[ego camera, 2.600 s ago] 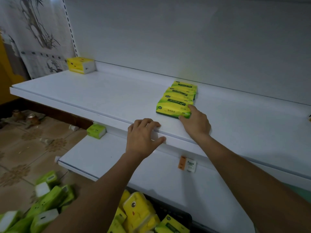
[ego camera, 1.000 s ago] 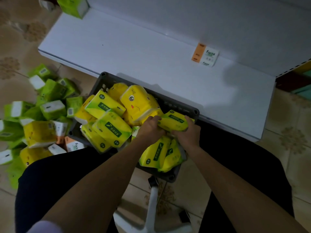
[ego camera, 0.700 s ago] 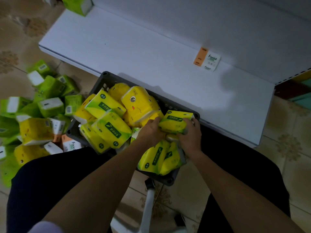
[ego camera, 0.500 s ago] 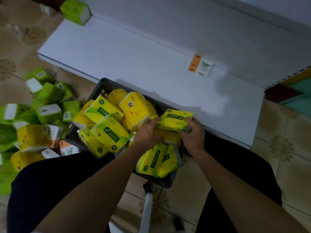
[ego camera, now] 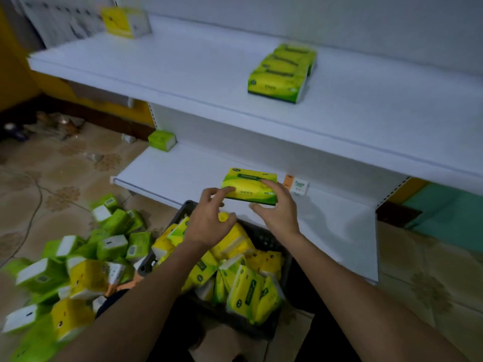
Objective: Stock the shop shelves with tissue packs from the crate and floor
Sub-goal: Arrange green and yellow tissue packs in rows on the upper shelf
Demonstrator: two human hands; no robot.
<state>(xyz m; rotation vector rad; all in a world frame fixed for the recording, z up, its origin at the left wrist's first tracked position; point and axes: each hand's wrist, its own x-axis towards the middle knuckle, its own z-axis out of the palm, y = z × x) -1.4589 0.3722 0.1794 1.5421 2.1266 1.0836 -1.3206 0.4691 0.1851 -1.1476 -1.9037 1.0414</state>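
While the right hand (ego camera: 277, 212) pinches a green-and-yellow tissue pack (ego camera: 249, 185), fingers over its top face and thumb under the near edge, the left hand (ego camera: 209, 220) lies relaxed. Its fingertips just touch the pack's 9 o'clock end, thumb apart: a steadying touch, not a hold.

Pack is level, printed face up, held above the front of the lower shelf (ego camera: 183, 173). Price label (ego camera: 296, 184) just beside it at 3 o'clock.

- 6 o'clock of pack: dark crate (ego camera: 187, 207), heaped with packs.
- 8 o'clock: loose floor pile (ego camera: 78, 257), green and yellow.
- 1 o'clock, higher: row of matching packs (ego camera: 282, 71) on the upper shelf (ego camera: 183, 61), running front to back.
- 10 o'clock: lone green pack (ego camera: 162, 139) at the lower shelf's back corner.

Judgement: carry step, with the pack clear of the crate and not yet shelved. Matching print suggests the upper row is the target, though that is uncertain. Next move calls for a lift over the upper shelf's lip, then setting the pack flat against the row's nearest pack, print aligned. Crate and floor are both well stocked, so the task is at an early stage.
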